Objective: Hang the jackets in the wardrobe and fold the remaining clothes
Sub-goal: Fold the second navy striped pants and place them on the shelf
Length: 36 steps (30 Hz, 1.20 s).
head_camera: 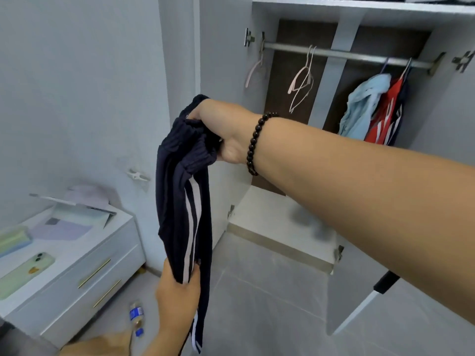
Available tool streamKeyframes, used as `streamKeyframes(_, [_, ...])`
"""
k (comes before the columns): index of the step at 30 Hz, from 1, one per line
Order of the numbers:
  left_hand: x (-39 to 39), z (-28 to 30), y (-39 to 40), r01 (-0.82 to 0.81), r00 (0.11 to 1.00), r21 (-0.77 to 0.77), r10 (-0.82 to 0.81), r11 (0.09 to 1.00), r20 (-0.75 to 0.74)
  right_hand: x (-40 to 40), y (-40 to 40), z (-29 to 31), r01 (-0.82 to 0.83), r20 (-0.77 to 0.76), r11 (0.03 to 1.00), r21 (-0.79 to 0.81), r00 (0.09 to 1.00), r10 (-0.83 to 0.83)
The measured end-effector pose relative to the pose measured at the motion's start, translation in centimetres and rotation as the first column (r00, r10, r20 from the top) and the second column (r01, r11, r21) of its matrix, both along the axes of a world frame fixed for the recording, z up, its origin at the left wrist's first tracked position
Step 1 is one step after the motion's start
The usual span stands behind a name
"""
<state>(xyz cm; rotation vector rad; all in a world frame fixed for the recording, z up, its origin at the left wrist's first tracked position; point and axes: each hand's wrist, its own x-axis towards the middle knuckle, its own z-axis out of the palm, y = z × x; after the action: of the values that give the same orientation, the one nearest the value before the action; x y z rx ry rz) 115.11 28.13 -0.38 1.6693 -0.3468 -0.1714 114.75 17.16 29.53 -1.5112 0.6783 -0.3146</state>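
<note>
Our left hand (177, 286), lowest and nearest, fingers curled, pinching lower part of dark striped garment (183, 201). Right hand (221, 134) fisted on ribbed top, held up before open wardrobe (341, 11). Jackets (372, 111) hang at rail's right end; spare hangers (302, 80) mid-rail. Risk, we judge: loose tail drags on floor, or thin lower pinch slips, spoiling fold.

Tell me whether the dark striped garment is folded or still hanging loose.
Hanging loose, not folded: the dark striped garment dangles from the right hand bunching its ribbed top, while the left hand grips it lower down.
</note>
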Motion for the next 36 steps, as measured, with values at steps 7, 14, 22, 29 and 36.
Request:
streamKeyframes(7, [1.7, -11.0, 6.3, -0.002, 0.996, 0.027, 0.0, 1.0, 0.09, -3.7, 3.6, -6.5, -0.013, 0.138, 0.997, -0.07, 0.99, 0.023])
streamKeyframes(14, [1.9, -11.5, 16.0, 0.191, 0.927, 0.15, -0.229, 0.97, 0.297, -9.6, 8.3, -7.8, 0.084, 0.128, 0.994, -0.074, 0.989, -0.074])
streamKeyframes(22, [-5.2, -10.8, 21.5, 0.72, 0.542, 0.353, -0.802, 0.597, 0.252, -21.4, 8.2, -13.3, 0.129, -0.017, 0.987, -0.092, 0.991, -0.131])
streamKeyframes(29, [-17.7, -15.8, 19.6, 0.884, 0.234, 0.396, -0.968, 0.248, 0.084, -34.0, 7.4, -16.5, 0.298, -0.231, 0.944, -0.145, 0.917, -0.325])
streamKeyframes(36, [-26.9, -16.1, 17.5, 0.877, 0.087, 0.475, -0.996, 0.073, -0.008, -44.4, 8.5, -18.3, 0.441, -0.276, 0.885, -0.148, 0.841, -0.465])
